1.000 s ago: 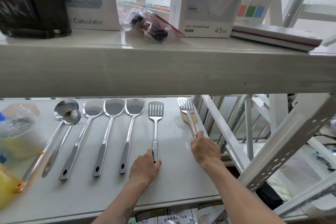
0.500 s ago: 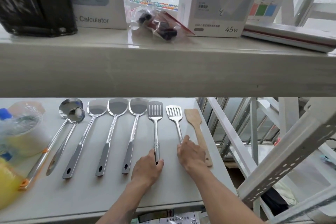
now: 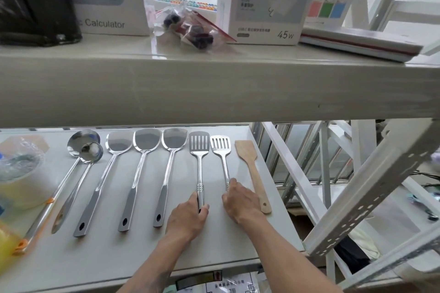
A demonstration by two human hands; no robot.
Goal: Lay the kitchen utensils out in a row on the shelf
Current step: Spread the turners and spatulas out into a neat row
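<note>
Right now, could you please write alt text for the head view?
Two hands adjust slotted spatulas on a white shelf: the left hand grips one spatula's handle, and the right hand touches the neighbouring one. Ladles and turners lie in a row leftward, a wooden spatula rightward.

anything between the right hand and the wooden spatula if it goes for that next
Nothing visible. The right hand rests on the short slotted turner, and the wooden spatula lies just to its right on the shelf, with only bare surface between them.
</note>
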